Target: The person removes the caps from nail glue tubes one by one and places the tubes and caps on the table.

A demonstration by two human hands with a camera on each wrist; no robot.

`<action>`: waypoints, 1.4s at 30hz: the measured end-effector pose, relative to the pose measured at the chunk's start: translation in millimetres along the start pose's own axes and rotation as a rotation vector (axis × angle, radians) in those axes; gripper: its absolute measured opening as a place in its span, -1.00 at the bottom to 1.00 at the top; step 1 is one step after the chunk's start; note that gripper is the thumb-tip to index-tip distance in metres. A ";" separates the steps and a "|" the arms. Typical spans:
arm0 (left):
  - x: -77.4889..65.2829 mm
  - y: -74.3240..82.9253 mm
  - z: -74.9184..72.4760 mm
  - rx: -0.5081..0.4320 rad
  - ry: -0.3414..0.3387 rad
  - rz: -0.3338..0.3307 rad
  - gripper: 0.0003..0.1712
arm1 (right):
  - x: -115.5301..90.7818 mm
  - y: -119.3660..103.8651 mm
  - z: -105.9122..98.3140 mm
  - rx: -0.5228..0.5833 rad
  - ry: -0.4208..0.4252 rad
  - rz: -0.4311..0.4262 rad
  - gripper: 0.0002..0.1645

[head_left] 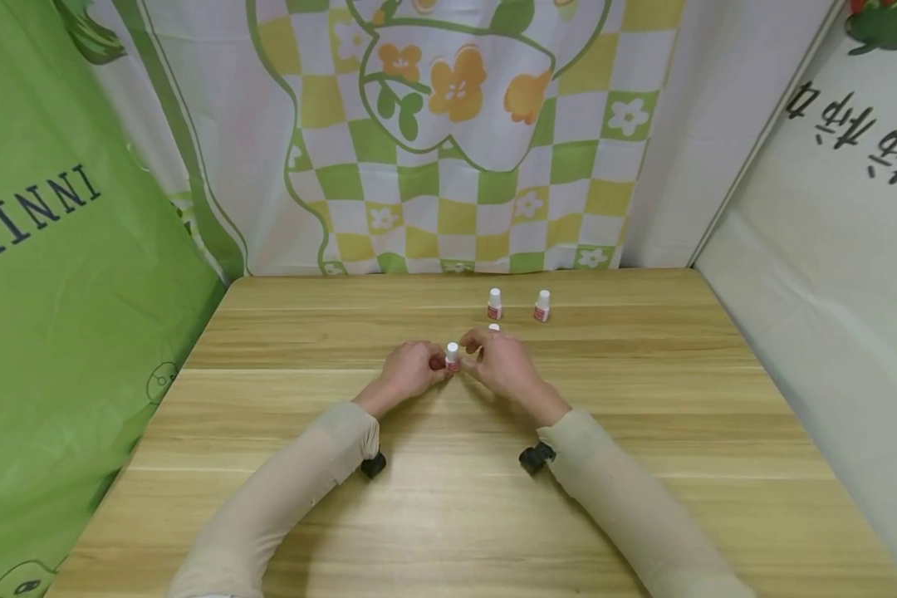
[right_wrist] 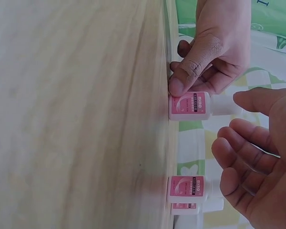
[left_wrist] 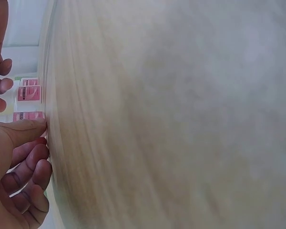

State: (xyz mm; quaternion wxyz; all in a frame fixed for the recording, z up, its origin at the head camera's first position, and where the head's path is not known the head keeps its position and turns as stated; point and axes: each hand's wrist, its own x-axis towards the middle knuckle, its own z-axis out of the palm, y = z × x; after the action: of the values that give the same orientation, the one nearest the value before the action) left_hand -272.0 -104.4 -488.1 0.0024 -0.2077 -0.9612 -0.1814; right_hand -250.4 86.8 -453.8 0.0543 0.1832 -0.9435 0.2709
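Observation:
A small white glue bottle (head_left: 452, 359) with a pink label and a white cap stands upright on the wooden table. My left hand (head_left: 409, 370) holds it low down, thumb across its side and the other fingers curled behind. In the right wrist view the label of this glue bottle (right_wrist: 188, 106) faces the camera. On the other side is my right hand (head_left: 504, 365), its thumb close to the cap and its fingers loosely bent, holding nothing. Just behind that hand, only the cap of another bottle (head_left: 494, 327) shows.
Farther back stand two more matching bottles, one on the left (head_left: 495, 305) and one on the right (head_left: 541, 306). The wooden table (head_left: 448, 515) ends at a patterned curtain (head_left: 456, 199). Hanging cloth also borders the left (head_left: 67, 249) and right (head_left: 830, 274) sides.

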 end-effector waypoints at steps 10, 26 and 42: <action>-1.0 -0.7 0.8 -0.028 -0.013 0.003 -0.82 | 2.1 -3.1 3.6 -0.002 0.021 -0.018 -0.75; 0.3 0.3 -3.1 -0.050 -0.023 -0.011 -0.79 | 6.4 -5.4 5.8 -0.017 0.024 0.013 -0.78; 3.0 -0.3 -3.8 -0.068 -0.032 0.025 -0.82 | 7.6 -4.4 4.9 -0.038 0.035 -0.039 -0.79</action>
State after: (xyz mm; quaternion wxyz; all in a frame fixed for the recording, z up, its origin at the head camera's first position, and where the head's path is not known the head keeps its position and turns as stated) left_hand -275.2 -104.7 -484.4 -0.0178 -0.2223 -0.9518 -0.2106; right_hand -255.8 78.4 -454.3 0.0793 0.1960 -0.9436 0.2550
